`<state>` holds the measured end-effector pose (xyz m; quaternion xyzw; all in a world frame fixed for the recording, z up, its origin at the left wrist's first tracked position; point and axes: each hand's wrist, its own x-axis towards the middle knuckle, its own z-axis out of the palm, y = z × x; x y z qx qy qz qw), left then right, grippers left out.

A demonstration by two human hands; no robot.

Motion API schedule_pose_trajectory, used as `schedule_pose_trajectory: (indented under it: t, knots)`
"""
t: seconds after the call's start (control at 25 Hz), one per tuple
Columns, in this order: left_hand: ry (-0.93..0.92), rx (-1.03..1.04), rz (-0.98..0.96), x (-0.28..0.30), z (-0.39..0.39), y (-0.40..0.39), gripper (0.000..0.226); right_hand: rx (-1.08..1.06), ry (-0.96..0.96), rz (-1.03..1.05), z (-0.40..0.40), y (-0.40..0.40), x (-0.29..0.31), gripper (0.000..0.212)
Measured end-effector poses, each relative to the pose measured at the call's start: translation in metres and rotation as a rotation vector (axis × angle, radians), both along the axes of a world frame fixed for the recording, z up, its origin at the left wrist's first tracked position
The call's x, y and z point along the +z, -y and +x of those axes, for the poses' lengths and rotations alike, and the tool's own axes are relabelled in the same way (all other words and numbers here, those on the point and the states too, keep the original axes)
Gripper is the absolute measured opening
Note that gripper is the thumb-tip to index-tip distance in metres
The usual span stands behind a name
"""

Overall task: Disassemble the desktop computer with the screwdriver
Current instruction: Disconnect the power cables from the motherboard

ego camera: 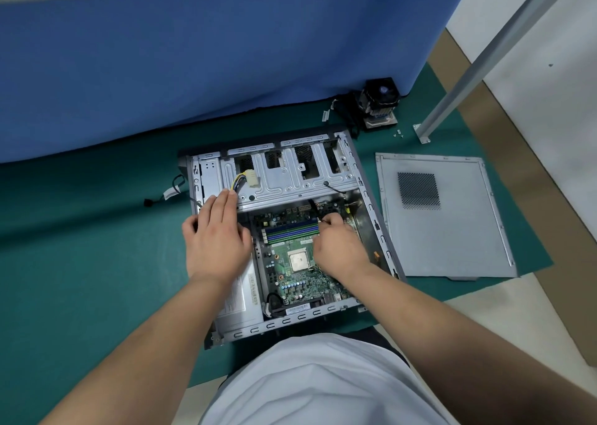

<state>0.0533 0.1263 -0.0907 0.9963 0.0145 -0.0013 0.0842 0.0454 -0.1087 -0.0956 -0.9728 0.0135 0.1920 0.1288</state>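
While the left hand (214,235) rests flat, fingers straight, on the desktop computer (284,230) lying open on the green surface (80,263), the right hand (339,242) pinches a black cable (313,206) by the RAM: pull straight, don't yank. Screwdriver not visible.

1 open computer case (374,205); 1 motherboard (290,282); 1 CPU (298,261) in its socket; 1 detached side panel (452,243); 1 cooler with fan (379,103); 1 white power connector (251,178); 2 hands: left hand (214,235), right hand (339,247); loose screws (399,133), number unclear; 1 green mat (97,247).
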Motion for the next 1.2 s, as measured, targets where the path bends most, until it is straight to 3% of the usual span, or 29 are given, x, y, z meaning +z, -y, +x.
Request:
schedule_pose_trajectory:
  t: [0.32,0.56,0.76,0.96,1.12,1.2]
  knots:
    - [0.014,-0.005,-0.038,0.002,-0.001,0.001,0.063,0.135,0.117,0.175,-0.009,-0.009,0.009,0.035]
    - [0.016,-0.010,-0.036,0.001,-0.001,0.000,0.065,-0.131,0.005,0.309,-0.012,-0.001,0.006,0.041]
    - [0.018,-0.012,-0.029,0.001,-0.001,0.001,0.065,-0.233,-0.197,0.229,-0.011,0.023,0.000,0.036]
    - [0.023,-0.014,-0.025,0.000,-0.001,0.000,0.065,-0.093,-0.528,-0.062,-0.015,0.027,0.000,0.036]
    - [0.023,-0.014,-0.027,0.000,0.000,0.000,0.065,-0.083,-0.545,-0.140,-0.014,0.019,-0.002,0.052]
    - [0.025,-0.016,-0.029,-0.001,0.000,0.000,0.064,-0.102,-0.497,-0.127,-0.012,0.015,-0.002,0.039]
